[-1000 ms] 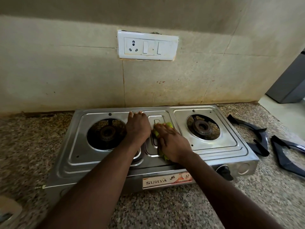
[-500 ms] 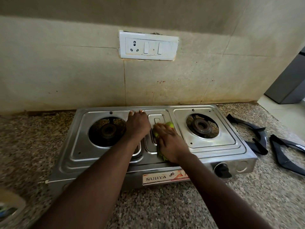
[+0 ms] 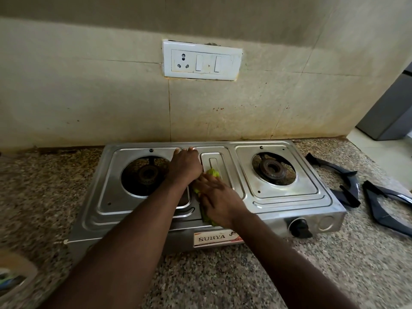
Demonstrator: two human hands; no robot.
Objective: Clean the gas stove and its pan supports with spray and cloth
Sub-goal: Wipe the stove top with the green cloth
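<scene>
In the head view, the stove (image 3: pixel 278 204) is sitting along the back edge of the desk (image 3: pixel 223 277), against the wall. The left hand (image 3: pixel 185 166) is lying flat on the stove top beside the left burner (image 3: pixel 146 175), fingers stretched toward the back, holding nothing. The right hand (image 3: pixel 217 197) is pressing a green cloth (image 3: pixel 213 173) onto the stove's middle strip, fingers spread flat over it. Two dark pan supports (image 3: pixel 347 186) are lying on the desk toward its right edge.

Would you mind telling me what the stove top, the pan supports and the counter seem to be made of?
Stove top: looks like stainless steel, shiny, with pressed ridges and reflections. Pan supports: probably dark coated metal, thin rigid bars with a dull sheen. Counter: seemingly granite, speckled brown and grey grain.
</scene>
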